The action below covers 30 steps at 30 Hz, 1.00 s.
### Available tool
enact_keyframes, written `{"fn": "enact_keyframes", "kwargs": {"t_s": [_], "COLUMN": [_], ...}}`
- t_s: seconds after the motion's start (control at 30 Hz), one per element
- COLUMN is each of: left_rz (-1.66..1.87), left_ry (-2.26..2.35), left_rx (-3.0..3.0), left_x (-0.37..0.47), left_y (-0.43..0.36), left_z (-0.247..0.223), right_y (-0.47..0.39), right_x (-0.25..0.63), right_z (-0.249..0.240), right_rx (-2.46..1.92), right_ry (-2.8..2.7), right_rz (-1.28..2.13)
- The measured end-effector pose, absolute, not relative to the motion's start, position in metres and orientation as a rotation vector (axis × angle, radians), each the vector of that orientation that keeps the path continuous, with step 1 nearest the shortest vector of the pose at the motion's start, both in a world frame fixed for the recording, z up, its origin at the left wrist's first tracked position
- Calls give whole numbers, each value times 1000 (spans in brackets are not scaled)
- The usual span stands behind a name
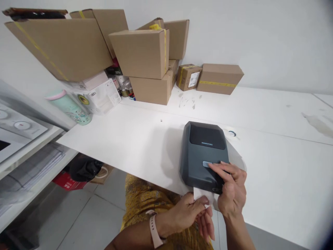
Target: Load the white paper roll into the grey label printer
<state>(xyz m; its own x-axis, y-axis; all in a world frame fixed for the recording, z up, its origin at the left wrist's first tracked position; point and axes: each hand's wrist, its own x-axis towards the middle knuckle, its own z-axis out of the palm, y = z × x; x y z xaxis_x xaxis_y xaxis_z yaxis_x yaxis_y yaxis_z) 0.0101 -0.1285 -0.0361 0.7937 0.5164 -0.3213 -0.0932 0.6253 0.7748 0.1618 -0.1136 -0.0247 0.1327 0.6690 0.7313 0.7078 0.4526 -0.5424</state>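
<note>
A dark grey label printer point(205, 152) sits at the front edge of the white table, its lid closed. From its front slot hangs a white paper label point(201, 193). My left hand point(191, 213) pinches the label's lower end between thumb and fingers, while its other fingers hang below. Over the printer's right front corner lies my right hand point(231, 189). Its index fingertip touches the light button point(207, 164) on top, with the fingers stretched out and nothing held in them. Part of the printer's right side is hidden behind this hand.
Brown cardboard boxes point(140, 53) are stacked at the back left, with smaller boxes point(220, 78) against the wall. A mint tumbler point(71, 107) stands beside a white carton point(104, 99). A white shelf unit point(31, 149) borders the left. Behind the printer lies a small dark ring point(232, 133).
</note>
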Motion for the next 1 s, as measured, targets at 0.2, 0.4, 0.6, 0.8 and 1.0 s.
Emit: {"fn": "enact_keyframes", "kwargs": {"t_s": [0.2,0.4,0.6,0.8,1.0], "left_rz": [296,463,1197,1072,1184], "left_ry": [667,866,1119,957,800], "left_rx": [1186,1312,1569,1821,1762], "left_x": [-22,-61,-56,-33,-36], "left_y": [-117,-98,-101,-107,-97], "left_z": [-28,-7,-7,-14,2], "right_y": [-113,-108,-106,-123,-125], "right_x": [161,157,161,163,159], "right_z": [-16,3,1,-18,-2], "right_rx": [-1283,-1426,-1376,-1257,-1209], "right_ry": [-1649,-1689,-1713,-1603,-1514], "right_rz": [-153,-215,-100,49,64]}}
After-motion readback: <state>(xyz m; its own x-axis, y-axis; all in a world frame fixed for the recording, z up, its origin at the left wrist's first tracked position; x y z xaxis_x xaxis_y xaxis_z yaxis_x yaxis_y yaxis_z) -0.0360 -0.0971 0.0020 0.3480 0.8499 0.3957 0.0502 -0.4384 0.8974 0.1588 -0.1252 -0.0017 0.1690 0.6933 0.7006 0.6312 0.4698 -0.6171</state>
